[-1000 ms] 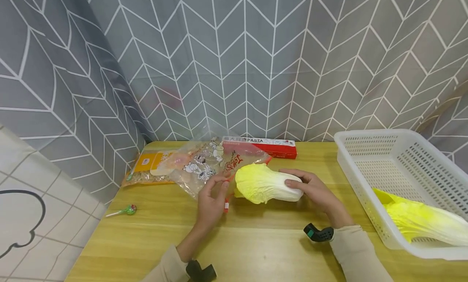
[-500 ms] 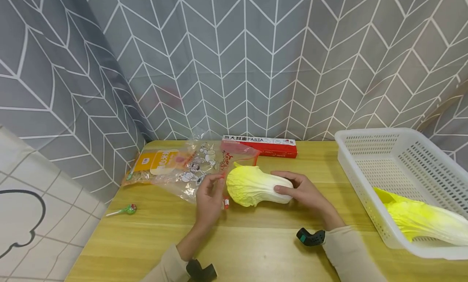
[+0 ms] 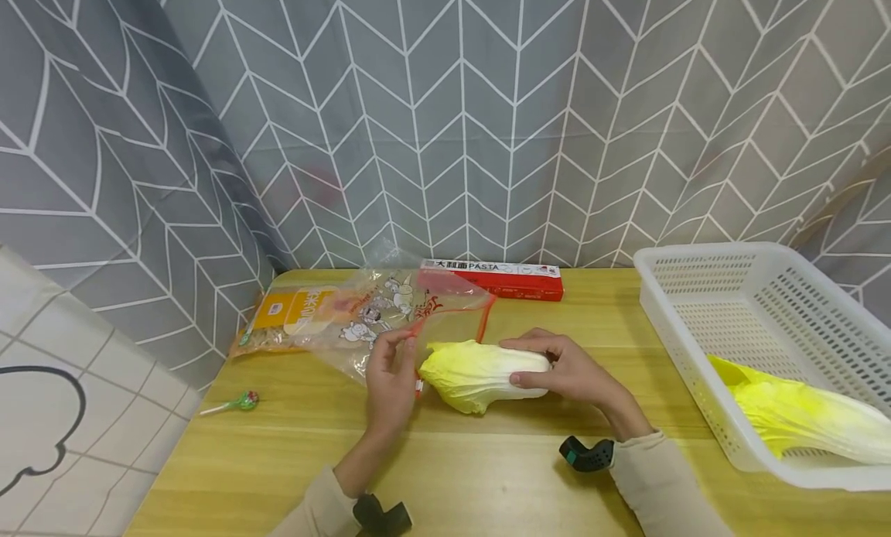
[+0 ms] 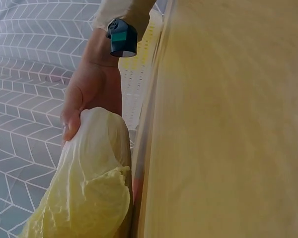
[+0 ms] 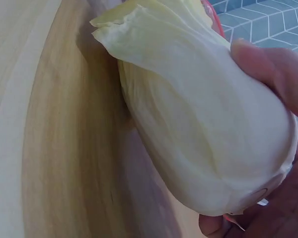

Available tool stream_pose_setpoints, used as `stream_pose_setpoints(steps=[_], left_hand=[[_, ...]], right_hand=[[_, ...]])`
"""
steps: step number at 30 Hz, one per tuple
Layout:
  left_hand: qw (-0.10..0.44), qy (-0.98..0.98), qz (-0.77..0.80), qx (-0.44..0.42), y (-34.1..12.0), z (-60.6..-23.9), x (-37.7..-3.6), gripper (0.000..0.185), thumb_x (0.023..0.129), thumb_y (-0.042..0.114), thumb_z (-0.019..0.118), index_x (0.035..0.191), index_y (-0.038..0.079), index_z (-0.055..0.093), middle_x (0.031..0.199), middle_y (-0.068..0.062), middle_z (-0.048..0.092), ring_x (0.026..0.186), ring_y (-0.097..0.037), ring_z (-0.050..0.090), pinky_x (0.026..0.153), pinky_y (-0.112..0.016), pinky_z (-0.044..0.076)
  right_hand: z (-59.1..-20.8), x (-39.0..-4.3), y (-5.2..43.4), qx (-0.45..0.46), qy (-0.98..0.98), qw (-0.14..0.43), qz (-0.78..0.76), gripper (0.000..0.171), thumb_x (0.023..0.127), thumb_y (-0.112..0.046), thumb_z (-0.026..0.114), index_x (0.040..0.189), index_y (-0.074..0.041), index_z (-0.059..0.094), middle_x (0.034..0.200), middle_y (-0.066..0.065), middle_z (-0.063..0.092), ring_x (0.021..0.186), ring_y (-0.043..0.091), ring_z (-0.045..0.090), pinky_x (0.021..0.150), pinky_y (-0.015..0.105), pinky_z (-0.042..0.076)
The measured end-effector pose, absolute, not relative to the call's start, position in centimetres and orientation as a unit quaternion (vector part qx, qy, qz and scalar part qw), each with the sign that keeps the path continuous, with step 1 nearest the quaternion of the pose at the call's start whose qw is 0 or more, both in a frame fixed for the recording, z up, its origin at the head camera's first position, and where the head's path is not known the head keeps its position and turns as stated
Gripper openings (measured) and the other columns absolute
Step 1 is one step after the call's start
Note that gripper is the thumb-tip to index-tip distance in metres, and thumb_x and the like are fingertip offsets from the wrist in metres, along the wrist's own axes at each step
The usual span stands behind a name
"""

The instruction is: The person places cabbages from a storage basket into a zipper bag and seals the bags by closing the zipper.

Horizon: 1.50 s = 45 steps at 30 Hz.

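A napa cabbage (image 3: pixel 480 374) lies sideways in the head view, its yellow leafy end pointing left. My right hand (image 3: pixel 578 374) grips its white base, thumb on the near side and fingers over the far side. In the right wrist view the pale cabbage (image 5: pixel 203 119) fills the middle, tilted close over the wood. My left hand (image 3: pixel 391 390) pinches the red-edged mouth of a clear printed zip bag (image 3: pixel 390 305) between thumb and fingers. The leafy end sits right at that mouth, overlapping the bag's red edge. In the left wrist view my right hand (image 4: pixel 92 89) holds the cabbage's base.
A red-and-white pasta box (image 3: pixel 511 283) lies at the table's back edge. An orange food packet (image 3: pixel 278 320) is partly under the bag at left. A green lollipop (image 3: pixel 245 401) lies nearer. At right stands a white basket (image 3: pixel 678 374) with a yellow-white cabbage piece (image 3: pixel 800 413) inside.
My right hand has carried the cabbage left and slightly toward me, up to the bag's mouth. The left hand keeps its pinch on the bag and has shifted slightly left.
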<state>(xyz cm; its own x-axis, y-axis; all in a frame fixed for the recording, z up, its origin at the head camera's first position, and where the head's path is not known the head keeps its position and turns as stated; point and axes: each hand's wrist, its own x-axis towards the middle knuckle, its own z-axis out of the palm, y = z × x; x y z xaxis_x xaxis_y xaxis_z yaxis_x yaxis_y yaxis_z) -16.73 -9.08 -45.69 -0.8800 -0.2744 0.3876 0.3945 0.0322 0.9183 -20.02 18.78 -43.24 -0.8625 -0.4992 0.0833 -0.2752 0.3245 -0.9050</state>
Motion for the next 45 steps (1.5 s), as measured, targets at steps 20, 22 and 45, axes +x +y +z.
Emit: stream_pose_setpoints(steps=[20,22,45], left_hand=[[0.224,-0.71,-0.661,-0.091,-8.5,-46.0,-16.5,0.005,0.101,0.006,0.061,0.105,0.005,0.063,0.138,-0.01,0.064,0.143,-0.032,0.048,0.124,-0.06,0.025],[0.227,-0.712,-0.659,-0.088,-8.5,-46.0,-16.5,0.006,0.1,0.006,0.061,0.105,0.004,0.064,0.139,-0.01,0.064,0.143,-0.031,0.048,0.124,-0.058,0.027],[0.229,-0.744,-0.618,-0.109,-7.4,-46.0,-15.6,0.005,0.098,0.013,0.066,0.101,0.016,0.069,0.143,0.001,0.063,0.154,-0.032,0.031,0.125,-0.066,0.011]], right_hand=[[-43.6,-20.1,17.5,-0.001,0.721,0.136,-0.68,0.055,0.096,-0.033,0.071,0.146,-0.014,0.057,0.13,0.0,0.065,0.09,0.009,0.064,0.073,0.02,0.054],[-43.7,-20.0,17.1,0.002,0.729,0.13,-0.672,0.055,0.095,-0.034,0.072,0.144,-0.015,0.058,0.132,0.003,0.065,0.089,0.008,0.063,0.071,0.02,0.053],[-43.2,-19.4,15.1,0.003,0.794,0.01,-0.607,0.046,0.092,-0.033,0.075,0.134,-0.015,0.067,0.132,0.011,0.068,0.097,0.015,0.06,0.077,0.021,0.052]])
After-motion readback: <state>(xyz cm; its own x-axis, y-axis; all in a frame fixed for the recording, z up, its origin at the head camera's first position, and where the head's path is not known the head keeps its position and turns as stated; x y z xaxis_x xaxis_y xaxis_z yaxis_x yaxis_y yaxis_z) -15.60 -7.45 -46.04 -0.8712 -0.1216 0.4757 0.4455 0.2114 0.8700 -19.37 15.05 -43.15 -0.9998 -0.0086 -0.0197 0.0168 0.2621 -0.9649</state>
